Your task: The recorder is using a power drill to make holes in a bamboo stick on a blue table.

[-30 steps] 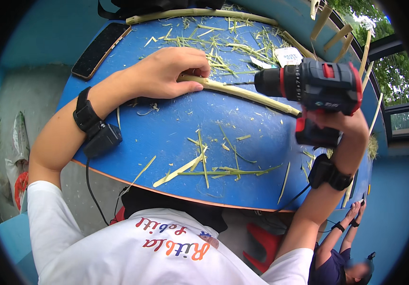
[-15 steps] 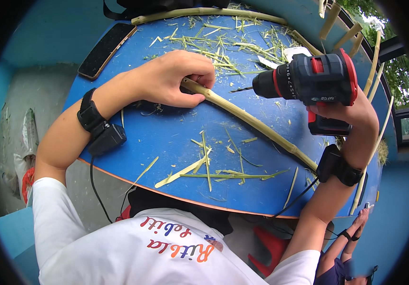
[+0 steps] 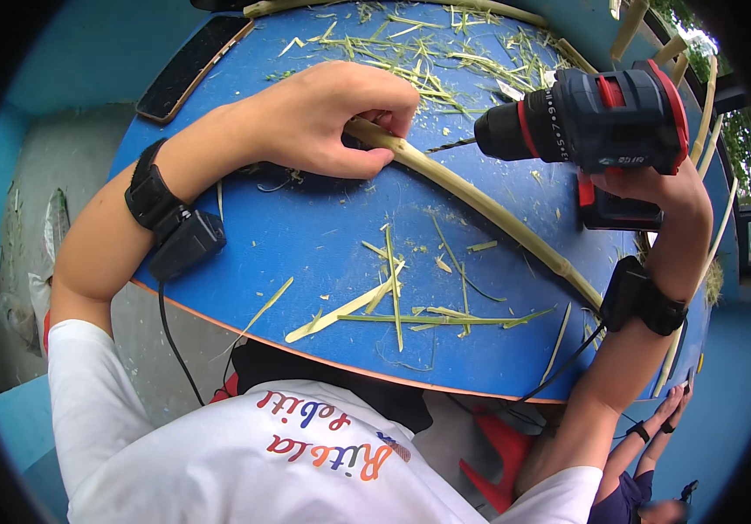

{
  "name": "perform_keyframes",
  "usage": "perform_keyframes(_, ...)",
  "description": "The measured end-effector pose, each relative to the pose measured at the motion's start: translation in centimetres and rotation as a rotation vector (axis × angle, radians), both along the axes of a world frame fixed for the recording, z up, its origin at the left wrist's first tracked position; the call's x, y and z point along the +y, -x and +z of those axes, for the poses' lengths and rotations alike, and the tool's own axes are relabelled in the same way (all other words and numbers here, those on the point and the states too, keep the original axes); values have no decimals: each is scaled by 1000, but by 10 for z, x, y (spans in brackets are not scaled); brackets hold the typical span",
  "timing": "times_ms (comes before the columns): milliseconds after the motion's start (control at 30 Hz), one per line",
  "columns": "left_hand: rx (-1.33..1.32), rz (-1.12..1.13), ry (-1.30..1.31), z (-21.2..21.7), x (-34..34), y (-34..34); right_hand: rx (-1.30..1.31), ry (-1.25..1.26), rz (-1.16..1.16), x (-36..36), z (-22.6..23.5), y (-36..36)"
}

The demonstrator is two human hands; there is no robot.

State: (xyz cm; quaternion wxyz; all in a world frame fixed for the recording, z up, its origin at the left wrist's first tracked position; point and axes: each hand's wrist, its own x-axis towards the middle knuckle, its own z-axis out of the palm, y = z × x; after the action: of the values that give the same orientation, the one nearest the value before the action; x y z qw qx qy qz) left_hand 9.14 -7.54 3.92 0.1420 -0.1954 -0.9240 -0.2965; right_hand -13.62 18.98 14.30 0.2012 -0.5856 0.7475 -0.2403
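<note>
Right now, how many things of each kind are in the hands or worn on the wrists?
Drills: 1, in the right hand: drill
Stalks: 1, under the left hand: stalk
Wrist bands: 2: left band, right band
Total: 4

A single head-worn fisheye view looks steeply down from close above the blue surface [image 3: 323,236], which fills the centre and bends toward the rim; the person's forearms enter from 7 and 5 o'clock.
</note>
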Motion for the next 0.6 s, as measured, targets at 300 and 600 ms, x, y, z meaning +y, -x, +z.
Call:
perform_keyframes(300,-18,18,-2,2,-3,-3,16,34,31,-1,-6,4)
perform_keyframes(600,-11,18,28,4,-3,-2,-142,-106,-55,-6,6,-9)
